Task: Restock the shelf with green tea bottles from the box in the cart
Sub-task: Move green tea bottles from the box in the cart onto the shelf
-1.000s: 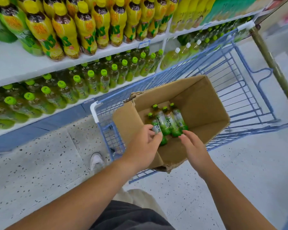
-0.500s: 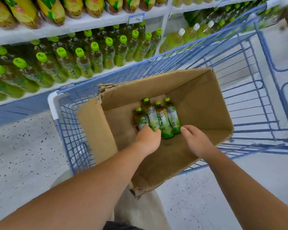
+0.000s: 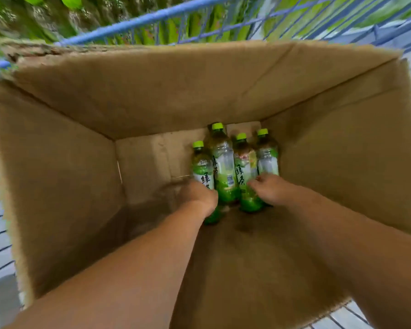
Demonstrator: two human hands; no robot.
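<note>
Reaching deep into the cardboard box (image 3: 342,162), both bare arms go down to four green tea bottles (image 3: 223,162) lying side by side on the box bottom, green caps pointing away. Left hand (image 3: 199,195) is curled over the lower part of the leftmost bottle (image 3: 202,167), fingers wrapped on it. Right hand (image 3: 271,188) lies on the lower ends of the two rightmost bottles; whether it grips them or just touches, cannot tell. Box sits inside the blue wire cart (image 3: 152,17). Shelf stock (image 3: 45,10) beyond the cart rim is blurred green, details unreadable.
</note>
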